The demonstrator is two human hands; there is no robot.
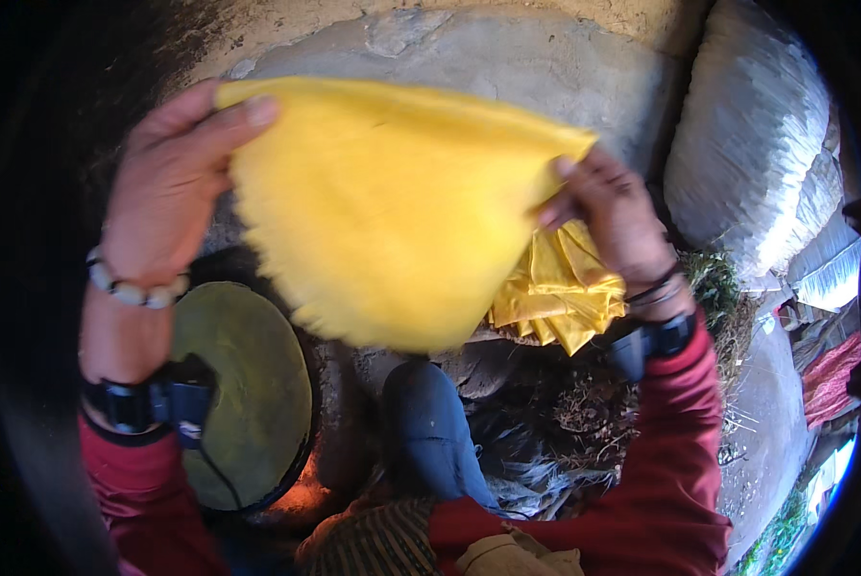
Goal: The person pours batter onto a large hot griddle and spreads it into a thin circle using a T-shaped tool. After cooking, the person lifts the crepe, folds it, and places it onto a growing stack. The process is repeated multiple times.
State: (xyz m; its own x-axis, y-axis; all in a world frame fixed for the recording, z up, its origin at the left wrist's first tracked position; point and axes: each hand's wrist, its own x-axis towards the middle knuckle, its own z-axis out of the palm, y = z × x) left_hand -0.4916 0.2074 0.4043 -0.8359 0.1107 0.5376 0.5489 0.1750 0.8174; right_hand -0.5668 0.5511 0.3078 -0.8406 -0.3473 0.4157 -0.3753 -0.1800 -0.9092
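My left hand (171, 187) and my right hand (610, 209) stretch a thin yellow sheet (394, 216) between them, pinched at its top corners. The sheet hangs down with a rough, curved lower edge and is blurred. Just under my right hand lies a pile of folded yellow sheets (560, 288); its support is mostly hidden. Below my left wrist sits a round, dark-rimmed pan (257, 389) whose inside looks coated yellow-green. My left forearm hides part of the pan.
Orange fire glow (304, 486) shows beside the pan's lower right rim. My knee (430, 432) is near the middle. Dry twigs and plastic scraps (545, 468) lie at its right. A large white sack (747, 137) stands at the upper right, by a grey plastered surface (545, 61).
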